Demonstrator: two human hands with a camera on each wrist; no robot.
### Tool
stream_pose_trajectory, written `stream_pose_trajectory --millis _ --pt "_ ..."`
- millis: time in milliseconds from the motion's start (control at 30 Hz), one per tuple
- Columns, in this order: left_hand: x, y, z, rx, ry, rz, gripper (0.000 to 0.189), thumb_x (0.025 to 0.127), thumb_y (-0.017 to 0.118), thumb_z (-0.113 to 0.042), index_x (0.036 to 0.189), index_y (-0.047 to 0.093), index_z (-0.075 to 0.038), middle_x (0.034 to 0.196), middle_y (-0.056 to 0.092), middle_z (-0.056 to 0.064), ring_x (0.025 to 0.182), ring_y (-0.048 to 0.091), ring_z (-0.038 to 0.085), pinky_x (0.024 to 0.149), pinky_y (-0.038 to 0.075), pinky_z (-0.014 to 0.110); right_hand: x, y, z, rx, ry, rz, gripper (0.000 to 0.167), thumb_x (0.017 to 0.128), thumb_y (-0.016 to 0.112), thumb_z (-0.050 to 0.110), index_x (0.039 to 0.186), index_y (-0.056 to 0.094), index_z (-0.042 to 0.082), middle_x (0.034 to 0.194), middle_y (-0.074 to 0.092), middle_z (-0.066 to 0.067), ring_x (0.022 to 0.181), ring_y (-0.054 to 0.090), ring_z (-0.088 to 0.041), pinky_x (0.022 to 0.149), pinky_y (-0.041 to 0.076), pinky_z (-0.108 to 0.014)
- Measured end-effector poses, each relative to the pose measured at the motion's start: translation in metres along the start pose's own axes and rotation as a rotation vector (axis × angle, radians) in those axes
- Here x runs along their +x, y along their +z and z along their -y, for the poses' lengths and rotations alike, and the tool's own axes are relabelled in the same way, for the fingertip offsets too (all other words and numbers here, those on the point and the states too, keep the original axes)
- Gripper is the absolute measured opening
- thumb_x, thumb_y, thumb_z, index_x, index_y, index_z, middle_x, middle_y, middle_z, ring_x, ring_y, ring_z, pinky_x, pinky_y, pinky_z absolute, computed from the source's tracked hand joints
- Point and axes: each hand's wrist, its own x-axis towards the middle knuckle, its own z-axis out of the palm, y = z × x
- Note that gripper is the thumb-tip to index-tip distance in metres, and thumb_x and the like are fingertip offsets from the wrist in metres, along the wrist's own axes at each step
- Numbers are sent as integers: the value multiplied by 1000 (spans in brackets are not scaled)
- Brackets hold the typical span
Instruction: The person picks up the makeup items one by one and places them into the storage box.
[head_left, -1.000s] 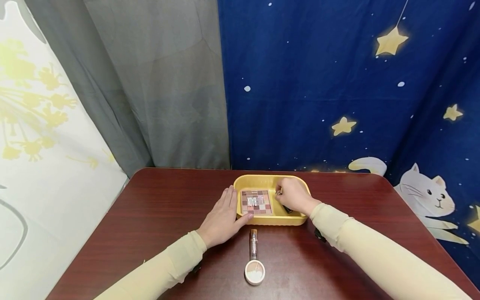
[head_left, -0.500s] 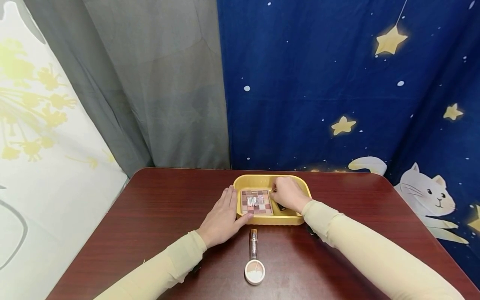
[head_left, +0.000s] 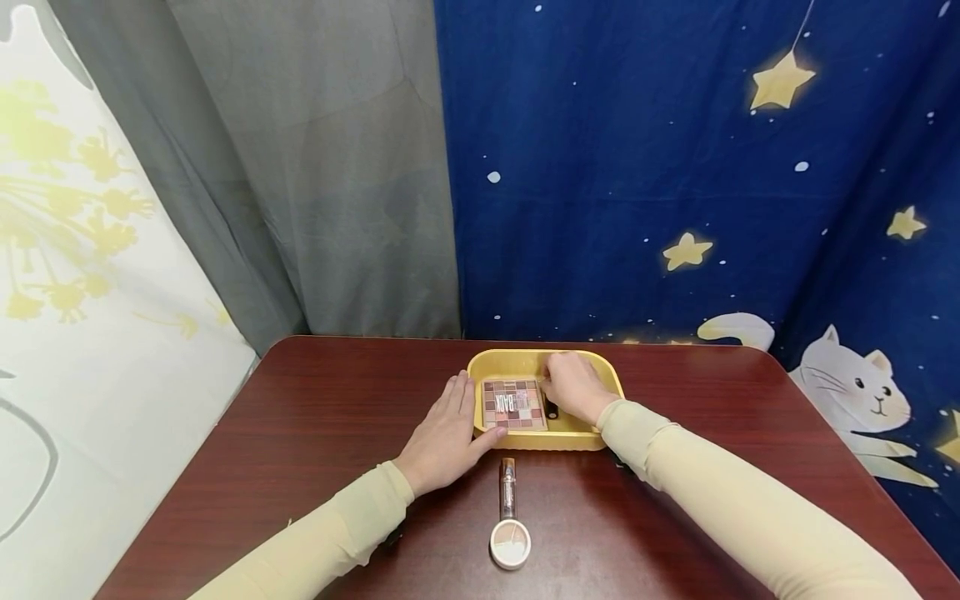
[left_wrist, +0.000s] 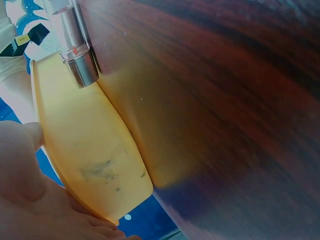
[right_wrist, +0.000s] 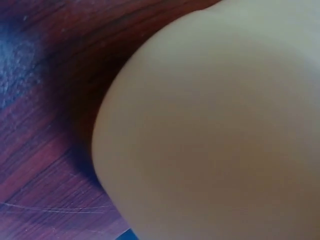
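A yellow tray (head_left: 577,442) stands near the table's far edge. Flat in its left part lies an eyeshadow palette (head_left: 513,406) with a lid of coloured squares. My left hand (head_left: 446,429) rests along the tray's left end, fingers straight and thumb over the front rim; the left wrist view shows the tray's side wall (left_wrist: 95,145) beside it. My right hand (head_left: 576,385) reaches into the tray with curled fingers and holds a slim black tube (head_left: 552,411) beside the palette's right edge. Most of the tube is hidden under the hand.
In front of the tray a lip gloss tube (head_left: 507,490) lies lengthwise on the dark red table (head_left: 337,400). Nearer still is a round compact (head_left: 510,545) with a white rim. Curtains (head_left: 600,208) hang behind the table.
My right hand has moved left inside the tray with the black tube, which now lies straighter alongside the palette. The left hand stays on the tray's end.
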Motion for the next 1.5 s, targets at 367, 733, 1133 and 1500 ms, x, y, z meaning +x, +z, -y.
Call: stream_pose_trajectory --millis 367,733,1133,1500 --pt "-1 -1 -1 6 -6 13 95 100 50 -60 155 18 11 162 17 29 150 16 39 119 22 48 -3 4 0 9 -44 -38 3 91 72 9 94 73 8 81 70 -3 67 60 -17 62 51 -38" --pt "-1 -3 -2 -5 -29 28 97 99 49 -62 156 16 9 163 15 27 151 15 37 118 22 48 1 6 1 -41 -88 -30 8 90 74 8 96 69 10 82 65 0 75 62 -18 67 52 -40" --pt "0 -3 -1 17 -8 21 97 99 48 -62 155 16 11 162 16 28 151 15 37 119 21 46 -5 4 -1 -48 -157 -66 14 91 76 19 91 64 12 69 55 5 60 54 -14 54 45 -36" --pt "4 -3 2 -7 4 18 95 99 51 -58 155 18 12 162 16 28 150 18 40 118 23 48 -19 -18 2 -151 -171 -136 24 90 74 26 108 72 10 91 66 -5 77 67 -24 65 53 -42"
